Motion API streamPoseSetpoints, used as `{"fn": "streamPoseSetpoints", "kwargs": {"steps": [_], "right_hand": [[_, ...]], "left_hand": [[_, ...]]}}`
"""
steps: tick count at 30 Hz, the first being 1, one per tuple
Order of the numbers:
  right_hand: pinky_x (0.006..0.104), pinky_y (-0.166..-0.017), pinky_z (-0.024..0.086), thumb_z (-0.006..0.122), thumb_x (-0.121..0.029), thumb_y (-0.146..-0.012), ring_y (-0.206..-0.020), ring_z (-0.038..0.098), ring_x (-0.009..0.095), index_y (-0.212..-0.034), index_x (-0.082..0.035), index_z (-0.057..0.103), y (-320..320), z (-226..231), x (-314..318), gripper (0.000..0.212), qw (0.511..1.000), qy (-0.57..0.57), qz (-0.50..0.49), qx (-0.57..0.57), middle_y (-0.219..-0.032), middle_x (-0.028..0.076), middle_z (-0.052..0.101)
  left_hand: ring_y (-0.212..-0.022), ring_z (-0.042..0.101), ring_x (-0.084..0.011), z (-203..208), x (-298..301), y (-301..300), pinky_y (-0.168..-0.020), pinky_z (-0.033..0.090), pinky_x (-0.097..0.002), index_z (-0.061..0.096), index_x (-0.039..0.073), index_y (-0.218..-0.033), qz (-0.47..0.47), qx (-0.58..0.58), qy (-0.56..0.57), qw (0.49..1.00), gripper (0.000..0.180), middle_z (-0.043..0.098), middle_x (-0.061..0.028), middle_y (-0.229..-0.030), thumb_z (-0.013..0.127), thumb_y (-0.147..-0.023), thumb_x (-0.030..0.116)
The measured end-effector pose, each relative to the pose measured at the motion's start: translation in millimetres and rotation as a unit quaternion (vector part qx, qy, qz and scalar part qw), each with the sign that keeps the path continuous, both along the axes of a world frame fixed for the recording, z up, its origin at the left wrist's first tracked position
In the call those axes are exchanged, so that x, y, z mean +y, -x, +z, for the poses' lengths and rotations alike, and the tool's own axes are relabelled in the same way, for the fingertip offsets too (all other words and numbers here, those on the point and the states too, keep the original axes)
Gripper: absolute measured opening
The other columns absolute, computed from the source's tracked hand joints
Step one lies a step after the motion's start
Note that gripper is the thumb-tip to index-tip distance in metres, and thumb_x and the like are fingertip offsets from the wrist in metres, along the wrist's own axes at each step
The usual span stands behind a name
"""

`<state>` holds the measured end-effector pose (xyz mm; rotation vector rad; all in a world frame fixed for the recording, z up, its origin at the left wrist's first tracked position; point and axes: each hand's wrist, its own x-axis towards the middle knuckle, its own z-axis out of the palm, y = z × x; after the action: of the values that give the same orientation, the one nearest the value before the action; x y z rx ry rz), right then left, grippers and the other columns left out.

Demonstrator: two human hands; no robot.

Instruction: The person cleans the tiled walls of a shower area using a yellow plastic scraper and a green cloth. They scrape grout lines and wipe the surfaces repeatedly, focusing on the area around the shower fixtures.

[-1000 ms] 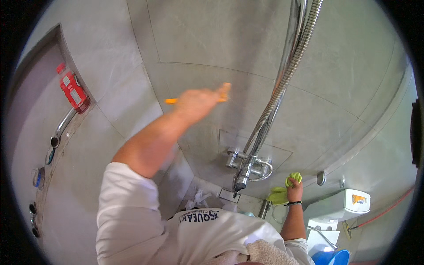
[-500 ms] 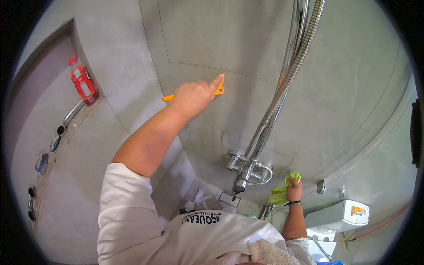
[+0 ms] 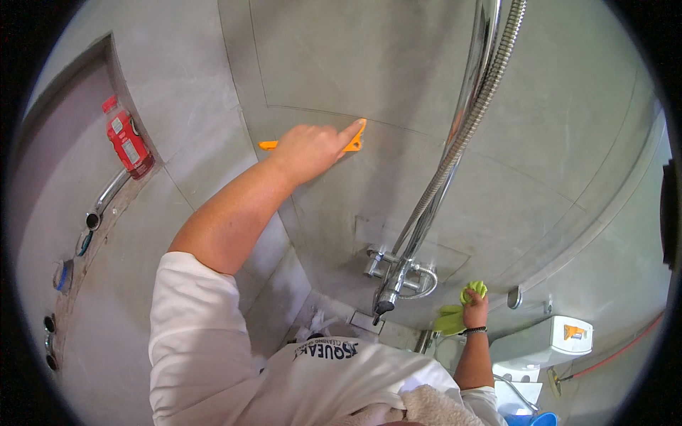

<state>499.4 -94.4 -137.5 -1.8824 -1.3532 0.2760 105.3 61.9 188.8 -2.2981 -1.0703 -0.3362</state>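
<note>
With its fingers closed round an orange scraper, my left hand reaches up to the grey tiled wall. The index finger lies stretched along the tool's head, just under a tile joint. The handle's end sticks out on the other side of the fist; the working edge against the wall is hard to make out. Lower on the right, my right hand grips a yellow-green cloth. Part of the cloth bunches above the fist and part hangs beside it. A dark bracelet circles that wrist.
A chrome shower pipe with a ribbed hose runs down to the mixer tap, between my hands. In the left wall niche stands a red bottle near chrome fittings. At lower right are a white toilet tank and a blue container.
My left hand has slid slightly to the right along the wall with the scraper. My right hand keeps hold of the cloth. The whole view has shifted a little.
</note>
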Motion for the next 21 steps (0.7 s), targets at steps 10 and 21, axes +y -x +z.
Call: {"fn": "streamPoseSetpoints", "kwargs": {"steps": [10, 21], "right_hand": [[0.0350, -0.083, 0.042, 0.051, 0.007, -0.057, -0.095, 0.050, 0.033, -0.094, -0.010, 0.061, 26, 2, -16, 0.042, 0.999, -0.001, -0.040, 0.002, -0.101, 0.017, 0.050], [0.0368, -0.085, 0.040, 0.050, 0.008, -0.057, -0.097, 0.049, 0.035, -0.092, -0.009, 0.062, 46, 31, -25, 0.041, 0.997, -0.043, -0.069, -0.009, -0.103, 0.018, 0.050]], "left_hand": [[-0.056, 0.058, -0.0261, -6, 12, -33, -0.046, 0.046, -0.0382, 0.036, 0.017, -0.126, -0.088, -0.002, 0.033, 0.996, 0.048, 0.056, -0.0096, -0.065, 0.050, -0.080, 0.024], [-0.060, 0.059, -0.0248, -11, 10, -60, -0.048, 0.047, -0.0363, 0.033, 0.009, -0.127, -0.183, -0.006, 0.011, 0.983, 0.051, 0.059, -0.0104, -0.070, 0.045, -0.078, 0.010]]}}
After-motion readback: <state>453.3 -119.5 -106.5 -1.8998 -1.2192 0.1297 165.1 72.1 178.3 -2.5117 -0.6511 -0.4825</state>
